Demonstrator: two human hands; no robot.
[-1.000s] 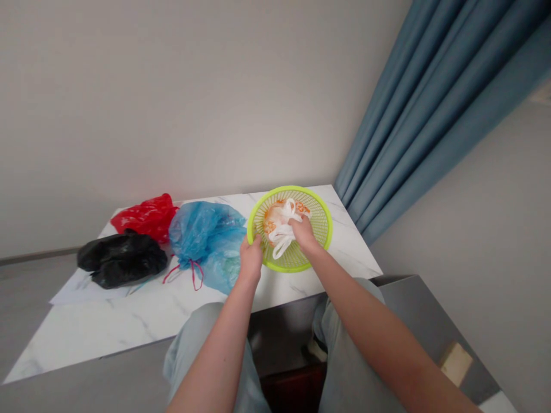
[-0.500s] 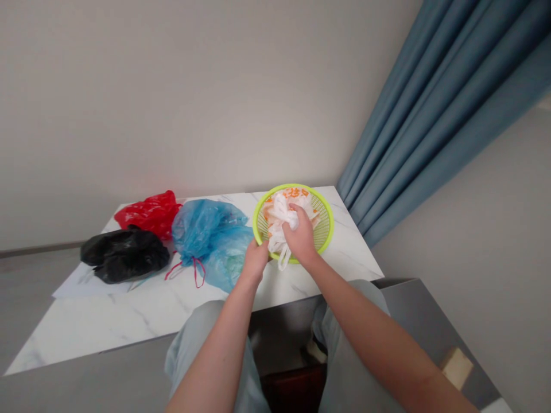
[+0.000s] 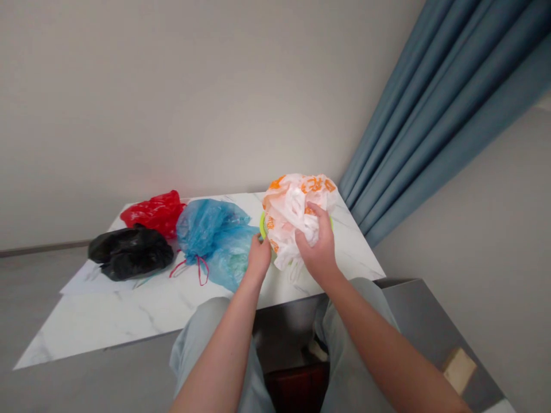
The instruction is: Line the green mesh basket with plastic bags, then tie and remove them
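White plastic bag [image 3: 287,217] bunched in the fingers of our right hand [image 3: 319,248], we grip the green basket [image 3: 263,225] with our left hand [image 3: 259,258] near the tabletop [image 3: 356,249]'s right edge.

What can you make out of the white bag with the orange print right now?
The white bag looks like thin, crumpled plastic, with orange print along its far and left edges. Whiter folds bunch at its middle, in the right hand's grip, and loose ends hang toward the person. It covers most of the green basket; whether it touches the basket I can't tell.
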